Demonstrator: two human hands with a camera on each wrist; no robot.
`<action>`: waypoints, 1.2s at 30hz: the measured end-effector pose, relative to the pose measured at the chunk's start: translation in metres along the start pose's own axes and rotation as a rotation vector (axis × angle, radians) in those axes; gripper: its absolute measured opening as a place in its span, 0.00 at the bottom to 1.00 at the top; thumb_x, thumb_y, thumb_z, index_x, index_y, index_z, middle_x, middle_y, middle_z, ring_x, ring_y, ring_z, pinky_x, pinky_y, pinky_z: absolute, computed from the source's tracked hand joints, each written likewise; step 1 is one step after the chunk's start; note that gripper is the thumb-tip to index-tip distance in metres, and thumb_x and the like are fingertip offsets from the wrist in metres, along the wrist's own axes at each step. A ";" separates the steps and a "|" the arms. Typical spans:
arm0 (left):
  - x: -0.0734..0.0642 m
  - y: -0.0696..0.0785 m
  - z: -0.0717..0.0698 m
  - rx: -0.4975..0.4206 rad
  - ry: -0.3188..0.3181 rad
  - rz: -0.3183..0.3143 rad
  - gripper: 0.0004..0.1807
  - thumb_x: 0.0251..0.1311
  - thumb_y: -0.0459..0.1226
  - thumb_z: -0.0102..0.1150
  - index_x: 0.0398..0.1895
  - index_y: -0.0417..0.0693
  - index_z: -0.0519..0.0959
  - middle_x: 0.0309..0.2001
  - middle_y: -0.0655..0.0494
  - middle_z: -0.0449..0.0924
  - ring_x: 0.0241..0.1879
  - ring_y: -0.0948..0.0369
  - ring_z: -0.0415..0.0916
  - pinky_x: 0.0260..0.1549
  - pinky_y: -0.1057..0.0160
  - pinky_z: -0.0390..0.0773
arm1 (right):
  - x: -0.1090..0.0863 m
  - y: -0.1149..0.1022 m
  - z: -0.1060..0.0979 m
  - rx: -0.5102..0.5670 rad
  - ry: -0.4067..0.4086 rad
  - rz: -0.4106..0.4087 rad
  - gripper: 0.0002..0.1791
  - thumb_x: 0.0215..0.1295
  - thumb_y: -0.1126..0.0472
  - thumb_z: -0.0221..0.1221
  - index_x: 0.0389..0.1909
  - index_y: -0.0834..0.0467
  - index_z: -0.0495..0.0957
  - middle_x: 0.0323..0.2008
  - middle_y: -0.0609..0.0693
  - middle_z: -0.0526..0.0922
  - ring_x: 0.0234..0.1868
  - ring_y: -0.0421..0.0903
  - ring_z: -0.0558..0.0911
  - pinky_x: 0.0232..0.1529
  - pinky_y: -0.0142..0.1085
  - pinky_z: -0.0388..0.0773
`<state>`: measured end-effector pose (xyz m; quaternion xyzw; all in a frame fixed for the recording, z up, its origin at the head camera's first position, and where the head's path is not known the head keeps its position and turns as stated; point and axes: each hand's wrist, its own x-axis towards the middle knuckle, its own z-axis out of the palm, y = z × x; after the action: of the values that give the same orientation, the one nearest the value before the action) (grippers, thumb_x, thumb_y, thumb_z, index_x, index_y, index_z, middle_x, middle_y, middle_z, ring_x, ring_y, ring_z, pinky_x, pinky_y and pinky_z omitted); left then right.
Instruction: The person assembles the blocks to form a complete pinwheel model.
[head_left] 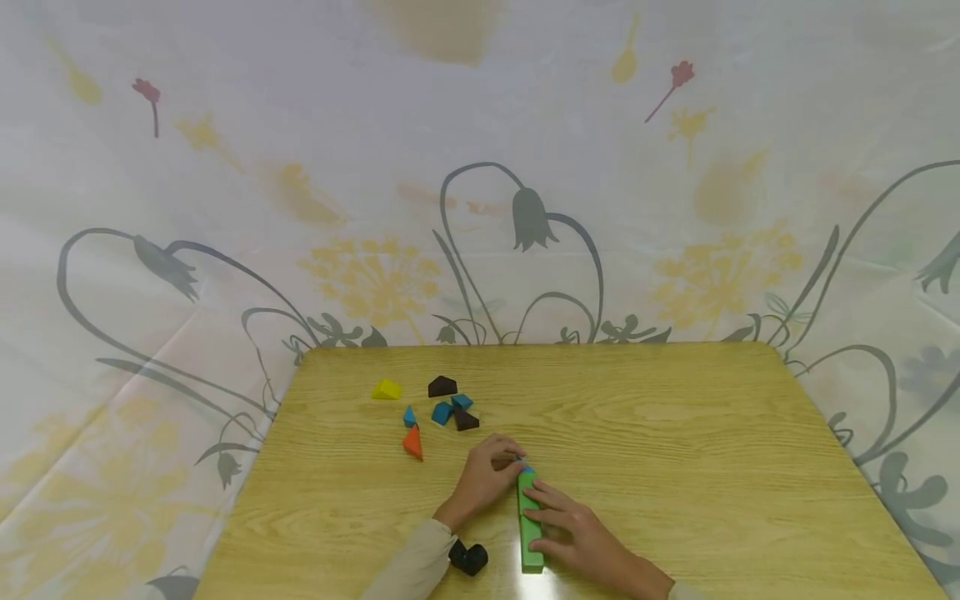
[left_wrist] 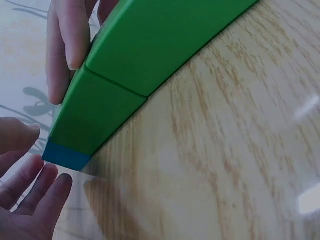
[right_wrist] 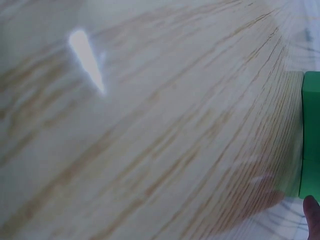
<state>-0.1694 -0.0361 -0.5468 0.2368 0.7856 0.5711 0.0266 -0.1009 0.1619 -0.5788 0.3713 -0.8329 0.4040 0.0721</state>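
Two green blocks lie end to end in a row on the table, with a small blue block at the far end. At that end is my left hand, its thumb and curved fingertips around the blue block's tip. In the left wrist view the blue block sits flush against the green, fingertips right at its outer edge. My right hand reaches in from the right, fingers extended and resting along the green blocks. The right wrist view catches only part of the green block and one fingertip.
Beyond my left hand lie a yellow block, an orange block, dark blocks and several blue blocks. A black object is beside my left sleeve. Behind the wooden table hangs a flower-patterned curtain.
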 end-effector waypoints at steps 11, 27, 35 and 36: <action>0.007 -0.019 -0.009 0.089 0.048 -0.026 0.07 0.62 0.30 0.57 0.42 0.41 0.82 0.46 0.53 0.77 0.48 0.54 0.75 0.44 0.59 0.79 | 0.000 -0.001 -0.001 0.004 0.002 0.032 0.23 0.60 0.52 0.63 0.52 0.61 0.80 0.62 0.57 0.72 0.63 0.60 0.67 0.58 0.44 0.71; 0.007 0.022 -0.047 0.060 0.121 0.021 0.08 0.57 0.23 0.58 0.40 0.34 0.80 0.44 0.35 0.74 0.46 0.40 0.74 0.43 0.52 0.80 | -0.001 0.000 0.001 0.013 -0.005 0.028 0.24 0.60 0.52 0.63 0.53 0.62 0.79 0.62 0.57 0.71 0.64 0.61 0.66 0.58 0.45 0.71; 0.004 0.022 -0.069 0.021 0.164 0.014 0.09 0.55 0.21 0.60 0.40 0.32 0.79 0.42 0.32 0.73 0.45 0.34 0.72 0.42 0.49 0.80 | 0.000 0.000 0.001 0.026 -0.001 0.027 0.24 0.60 0.52 0.63 0.53 0.62 0.79 0.62 0.58 0.71 0.64 0.61 0.66 0.58 0.44 0.70; 0.002 0.022 -0.073 0.034 0.166 0.006 0.09 0.55 0.22 0.60 0.40 0.33 0.80 0.42 0.33 0.74 0.45 0.36 0.72 0.42 0.50 0.80 | 0.000 0.000 0.002 0.026 0.000 0.024 0.23 0.60 0.53 0.63 0.52 0.63 0.79 0.62 0.58 0.71 0.64 0.62 0.66 0.58 0.43 0.70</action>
<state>-0.1868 -0.0943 -0.5007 0.1914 0.7939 0.5755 -0.0441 -0.1003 0.1606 -0.5799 0.3623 -0.8319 0.4157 0.0623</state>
